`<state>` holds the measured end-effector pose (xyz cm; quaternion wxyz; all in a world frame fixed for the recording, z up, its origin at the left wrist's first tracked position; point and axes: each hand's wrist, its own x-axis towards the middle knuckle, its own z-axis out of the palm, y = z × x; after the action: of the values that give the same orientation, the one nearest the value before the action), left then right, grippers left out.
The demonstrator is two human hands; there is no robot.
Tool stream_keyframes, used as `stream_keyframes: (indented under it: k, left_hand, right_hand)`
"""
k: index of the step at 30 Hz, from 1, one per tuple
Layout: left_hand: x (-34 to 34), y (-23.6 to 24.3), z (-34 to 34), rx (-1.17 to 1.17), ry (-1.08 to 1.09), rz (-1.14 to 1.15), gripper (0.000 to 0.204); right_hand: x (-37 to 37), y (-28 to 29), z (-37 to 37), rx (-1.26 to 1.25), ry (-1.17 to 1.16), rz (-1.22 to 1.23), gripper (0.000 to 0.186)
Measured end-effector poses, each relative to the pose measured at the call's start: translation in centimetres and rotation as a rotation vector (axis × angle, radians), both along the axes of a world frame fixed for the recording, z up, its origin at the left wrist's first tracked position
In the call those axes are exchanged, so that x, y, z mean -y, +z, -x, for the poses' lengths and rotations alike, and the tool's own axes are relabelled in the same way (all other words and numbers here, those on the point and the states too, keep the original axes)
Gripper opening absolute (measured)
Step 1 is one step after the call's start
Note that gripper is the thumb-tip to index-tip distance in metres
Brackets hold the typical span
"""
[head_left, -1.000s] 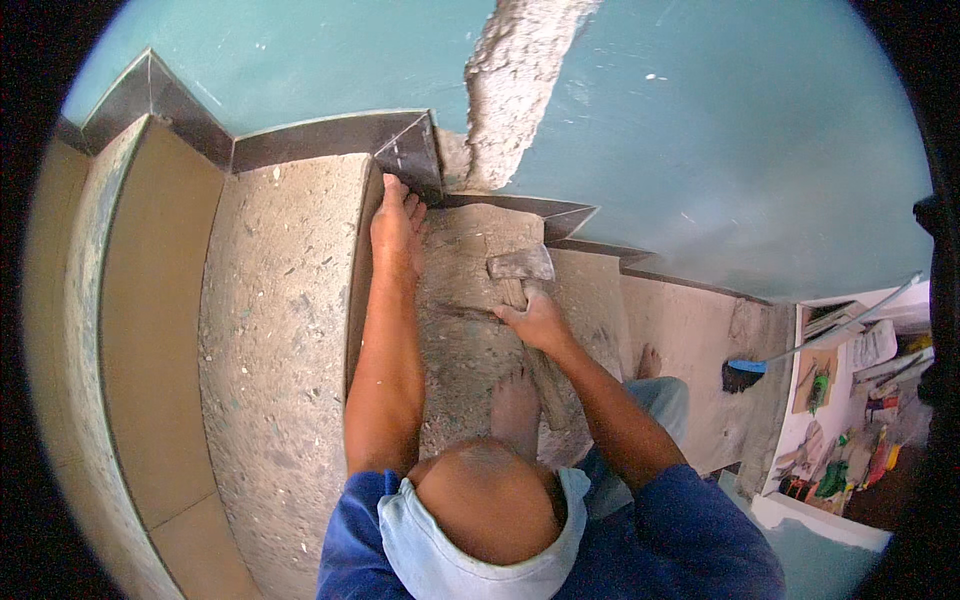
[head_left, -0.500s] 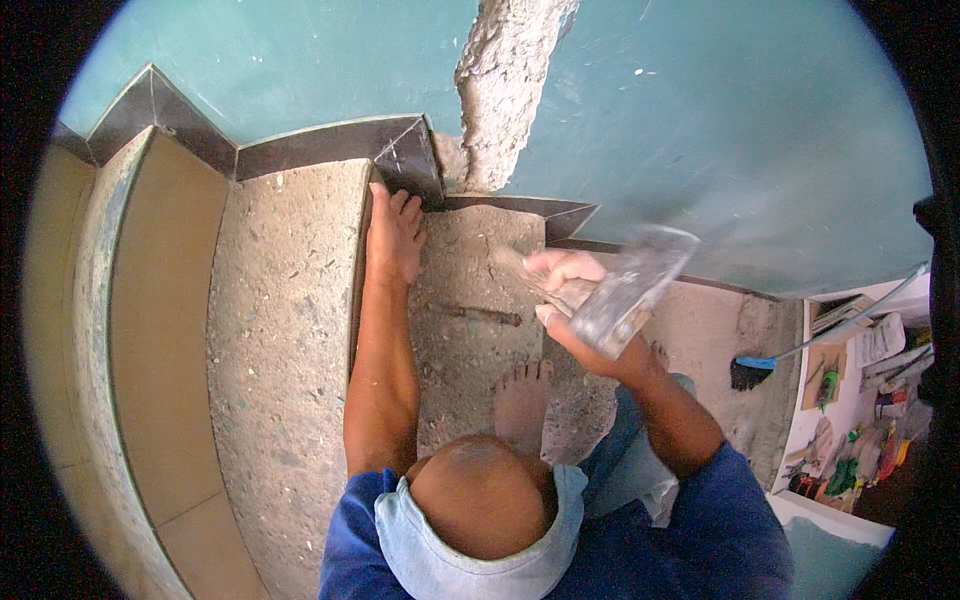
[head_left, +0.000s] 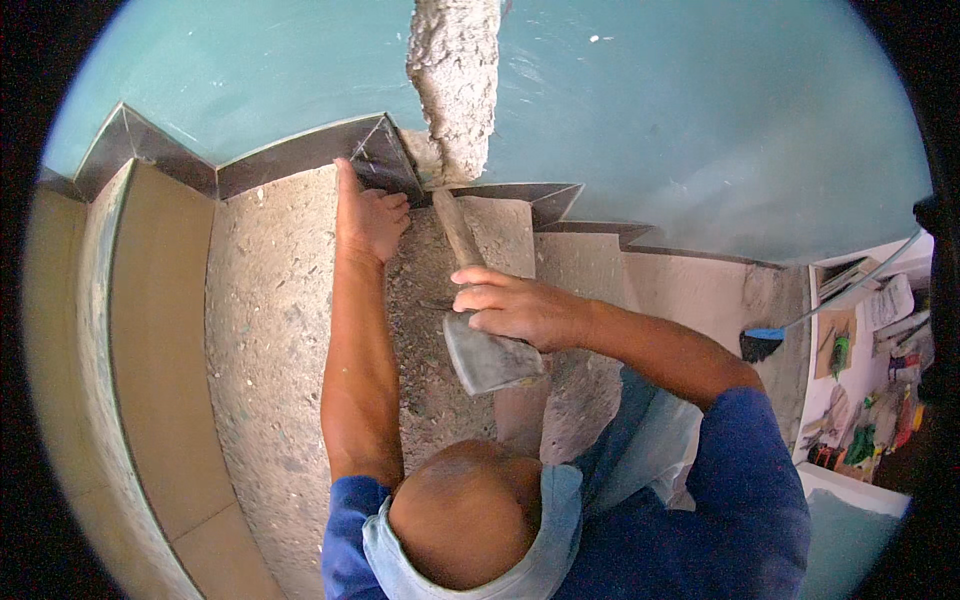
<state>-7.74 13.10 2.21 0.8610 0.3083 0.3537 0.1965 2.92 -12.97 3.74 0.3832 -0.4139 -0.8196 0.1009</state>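
Note:
My left hand (head_left: 368, 222) rests at the stair corner, thumb stretched up and fingers spread from it, against a dark skirting tile (head_left: 385, 160) on the wall. Its palm lies by the edge of the upper step. My right hand (head_left: 522, 308) is closed round a trowel (head_left: 490, 362) with a wide, flat metal blade and a wooden handle. The blade faces back toward me; the handle's butt points at the wall, close to the tile's lower right corner. Whether the butt touches the tile I cannot tell.
Rough, unfinished concrete steps (head_left: 270, 330) descend to the right; tan tiled steps (head_left: 165, 330) rise at the left. Above the skirting, the blue-green wall (head_left: 680, 120) has a rough grey vertical channel (head_left: 455, 90). At far right are a blue brush (head_left: 763, 342) and assorted tools (head_left: 870, 430).
My right hand has moved left, and the trowel has turned so its handle butt comes near the skirting tile. My left hand stays against the tile while the view has shifted a little.

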Motion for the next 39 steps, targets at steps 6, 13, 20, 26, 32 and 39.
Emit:
stream_keyframes:
  k: [6, 13, 20, 26, 32, 39]
  left_hand:
    - [-1.0, 1.3, -0.5, -0.014, -0.085, 0.050, 0.149]
    - [-0.5, 2.1, -0.5, -0.033, -0.091, 0.006, 0.151]
    - [-0.4, 2.2, -0.6, -0.022, -0.071, -0.008, 0.151]
    - [-0.6, 1.8, -0.6, -0.028, -0.030, 0.053, 0.149]
    - [-0.3, 2.0, -0.5, -0.002, -0.117, -0.032, 0.150]
    - [-0.9, 1.0, -0.7, -0.040, -0.054, 0.008, 0.149]
  right_hand:
    - [-0.8, -1.9, 0.1, 0.347, 0.117, 0.037, 0.013]
    - [-0.7, -5.4, 1.7, 0.528, 0.096, 0.030, 0.012]
    - [-0.6, -5.5, 2.3, 0.508, 0.082, 0.114, 0.013]
    - [-1.0, -5.6, 2.6, 0.526, 0.046, 0.143, 0.012]
    - [-1.3, -5.6, 2.8, 0.546, 0.039, 0.114, 0.012]
    - [-1.1, -4.6, 2.6, 0.487, 0.084, 0.099, 0.011]
